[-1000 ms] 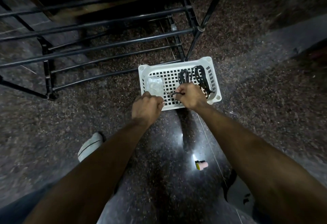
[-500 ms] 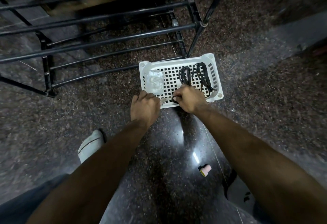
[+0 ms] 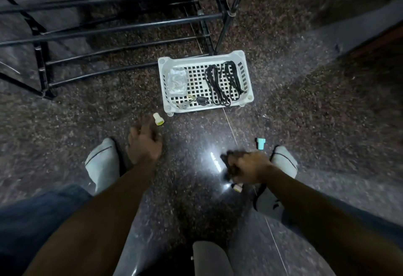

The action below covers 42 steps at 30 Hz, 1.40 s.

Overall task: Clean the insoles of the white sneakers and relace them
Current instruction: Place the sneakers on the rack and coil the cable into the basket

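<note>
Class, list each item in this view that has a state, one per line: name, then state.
White basket: upright on the floor, holding items.
Black laces: loose in the basket, unthreaded.
Keys: lying in the basket.
Left hand: blurred, fingers relaxed, holding nothing.
Right hand: blurred, fingers curled; contents unclear.
Shoe rack: no shoes on the visible bars.

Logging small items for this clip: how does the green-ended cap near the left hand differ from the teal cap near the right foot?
The green-ended cap is cream with a yellow-green end; the teal cap is teal all over. The green-ended cap lies just below the basket's left corner, beyond the left hand; the teal cap lies further right, beside the sock, beyond the right hand. Both are small stepped pieces lying loose on the floor, untouched.
</note>
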Available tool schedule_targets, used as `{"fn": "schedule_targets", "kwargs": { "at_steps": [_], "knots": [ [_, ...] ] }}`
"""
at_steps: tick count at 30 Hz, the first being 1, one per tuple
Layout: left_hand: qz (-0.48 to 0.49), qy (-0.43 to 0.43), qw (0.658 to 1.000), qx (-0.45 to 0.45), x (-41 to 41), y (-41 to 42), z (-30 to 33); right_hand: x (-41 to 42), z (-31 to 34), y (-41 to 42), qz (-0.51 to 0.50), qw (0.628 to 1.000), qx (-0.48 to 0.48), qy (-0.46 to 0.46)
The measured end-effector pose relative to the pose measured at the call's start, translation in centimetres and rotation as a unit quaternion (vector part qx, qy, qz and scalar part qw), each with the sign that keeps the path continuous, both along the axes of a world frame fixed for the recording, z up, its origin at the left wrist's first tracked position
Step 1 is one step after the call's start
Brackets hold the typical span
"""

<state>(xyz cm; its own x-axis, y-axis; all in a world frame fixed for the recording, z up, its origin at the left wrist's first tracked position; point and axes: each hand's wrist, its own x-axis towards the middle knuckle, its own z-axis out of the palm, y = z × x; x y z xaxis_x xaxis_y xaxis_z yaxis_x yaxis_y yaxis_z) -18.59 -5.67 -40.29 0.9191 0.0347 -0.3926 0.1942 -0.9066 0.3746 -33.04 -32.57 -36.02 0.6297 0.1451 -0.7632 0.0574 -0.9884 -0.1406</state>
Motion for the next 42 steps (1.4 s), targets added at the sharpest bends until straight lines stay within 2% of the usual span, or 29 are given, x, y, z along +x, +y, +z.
{"fn": "schedule_targets", "kwargs": {
  "at_steps": [4,8,11,15,20,25,29,34,37,42],
  "knots": [
    [-0.037,0.045,0.998,-0.003,0.1,0.4,-0.6,-3.1,-1.5,0.0,0.043,0.996,-0.005,0.074],
    [-0.034,0.069,0.997,-0.011,0.5,-0.2,-0.5,-4.1,-2.0,1.3,0.078,0.996,0.01,0.041],
    [-0.022,0.073,0.997,-0.007,0.9,-0.5,-0.7,-3.6,-2.2,1.6,0.024,0.999,0.026,0.022],
    [-0.005,0.077,0.997,-0.001,1.7,-1.0,-0.8,-0.8,-2.0,1.9,-0.122,0.992,0.045,0.0],
    [0.084,0.088,0.992,-0.024,2.5,-1.9,-0.2,3.1,-2.4,2.3,-0.263,0.953,0.105,-0.11],
    [0.096,0.118,0.988,0.002,3.6,-2.2,-0.4,6.9,-1.7,2.8,-0.337,0.906,0.179,-0.18],
    [0.116,0.126,0.985,-0.009,3.6,-2.1,-0.6,8.8,-1.4,2.2,-0.341,0.895,0.203,-0.202],
    [0.212,0.083,0.971,-0.077,3.9,-3.0,-0.2,9.4,-0.9,1.8,-0.347,0.885,0.225,-0.214],
    [0.195,0.101,0.973,-0.074,4.9,-3.2,-0.8,9.8,-0.6,1.8,-0.368,0.867,0.248,-0.226],
    [0.162,0.111,0.979,-0.061,4.8,-2.9,-1.3,11.3,0.0,1.2,-0.45,0.806,0.295,-0.247]
  ]
}}
